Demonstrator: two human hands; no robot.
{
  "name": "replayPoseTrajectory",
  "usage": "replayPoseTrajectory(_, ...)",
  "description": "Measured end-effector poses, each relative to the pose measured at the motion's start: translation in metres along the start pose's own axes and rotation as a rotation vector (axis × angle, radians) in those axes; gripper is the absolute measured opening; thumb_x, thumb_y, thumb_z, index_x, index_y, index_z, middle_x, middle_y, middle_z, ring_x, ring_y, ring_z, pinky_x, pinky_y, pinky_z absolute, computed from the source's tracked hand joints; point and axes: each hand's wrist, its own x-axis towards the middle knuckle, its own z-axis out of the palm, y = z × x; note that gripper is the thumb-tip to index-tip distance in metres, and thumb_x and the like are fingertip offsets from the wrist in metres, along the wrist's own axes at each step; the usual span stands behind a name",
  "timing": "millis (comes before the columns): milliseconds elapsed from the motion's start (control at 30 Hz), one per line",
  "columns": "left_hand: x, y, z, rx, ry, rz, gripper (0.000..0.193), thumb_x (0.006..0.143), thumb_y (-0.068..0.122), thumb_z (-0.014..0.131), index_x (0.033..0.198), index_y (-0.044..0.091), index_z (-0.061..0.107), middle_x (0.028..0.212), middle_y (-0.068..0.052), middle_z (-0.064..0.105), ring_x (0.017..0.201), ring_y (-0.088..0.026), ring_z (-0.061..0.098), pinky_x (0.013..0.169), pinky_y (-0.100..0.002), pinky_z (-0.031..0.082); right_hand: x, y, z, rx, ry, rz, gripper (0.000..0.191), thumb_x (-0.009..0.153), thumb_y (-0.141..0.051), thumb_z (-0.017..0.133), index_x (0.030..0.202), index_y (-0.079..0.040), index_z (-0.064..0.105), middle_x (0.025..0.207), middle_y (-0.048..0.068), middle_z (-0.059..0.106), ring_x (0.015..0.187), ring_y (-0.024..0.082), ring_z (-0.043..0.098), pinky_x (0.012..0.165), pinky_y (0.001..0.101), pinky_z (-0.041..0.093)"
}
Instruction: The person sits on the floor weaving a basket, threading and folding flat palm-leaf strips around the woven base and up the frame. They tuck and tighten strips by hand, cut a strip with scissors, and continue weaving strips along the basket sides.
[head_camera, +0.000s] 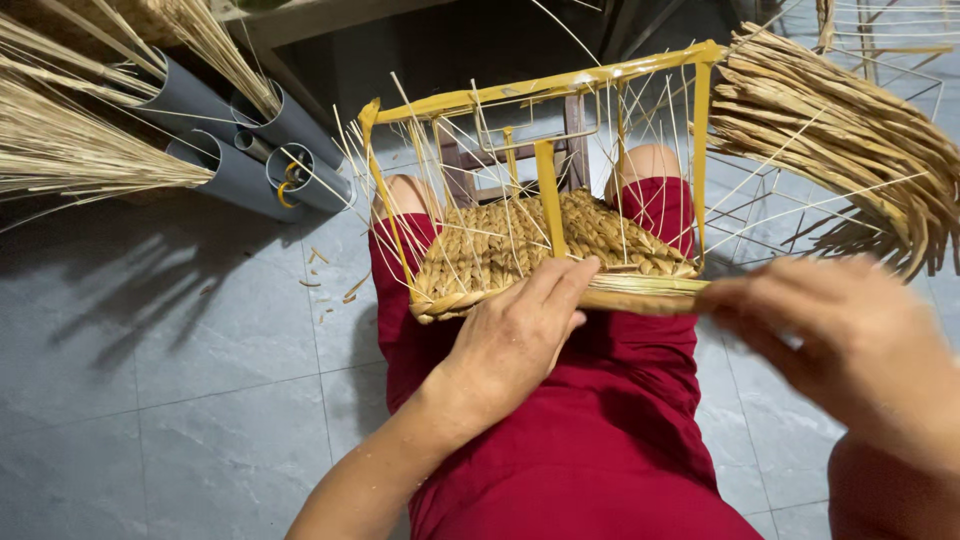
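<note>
With the yellow wire frame (548, 195) resting on the person's lap, the left hand (520, 335) is pressing flat on the part-woven panel (540, 245) while the right hand (850, 340) is pinching a straw strand (640, 287), upper wires standing bare.

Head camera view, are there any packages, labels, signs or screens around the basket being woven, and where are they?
None in view: no package, label, sign or screen.
Half-woven straw basket: on the lap, on a yellow wire frame, tan.
Left hand: pressed against the basket's near edge.
Right hand: blurred, pulling a straw strand.
Grey pipes: on the floor at left, round and open-ended, straw stalks in them.
</note>
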Motion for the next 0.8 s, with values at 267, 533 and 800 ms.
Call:
replayPoseTrajectory(267,0.011,-0.001,0.024,0.1,0.078,-0.136,0.031,0.095,-0.003,0.059,0.125,0.001,0.061,0.111,-0.013,0.059,0.081,-0.033,0.072,0.071,-0.042,0.061,0.013,-0.057,-0.033,0.236,0.343,-0.266,0.024,0.08,-0.014,0.078,0.103,-0.016,0.069,0.107,0.004,0.068,0.1,0.023,0.067,0.092,0.037,0.048)
replayPoseTrajectory(533,0.007,0.006,0.021,-0.05,0.151,-0.156,0.025,0.096,0.003,0.065,0.121,0.002,0.061,0.113,-0.014,0.057,0.09,-0.037,0.07,0.076,-0.045,0.057,0.033,-0.037,0.014,0.062,0.21,-0.114,0.047,0.073,-0.005,0.078,0.12,-0.006,0.069,0.119,0.012,0.069,0.109,0.032,0.065,0.089,0.0429,0.05)
replayPoseTrajectory(800,-0.006,-0.001,0.026,-0.004,0.229,-0.01,0.031,0.093,-0.005,0.068,0.122,0.001,0.062,0.127,-0.012,0.062,0.102,-0.03,0.071,0.088,-0.038,0.06,0.028,-0.011,0.052,0.351,0.123,-0.017,0.035,0.082,-0.007,0.077,0.115,-0.007,0.068,0.116,0.012,0.067,0.112,0.033,0.064,0.096,0.0424,0.051)
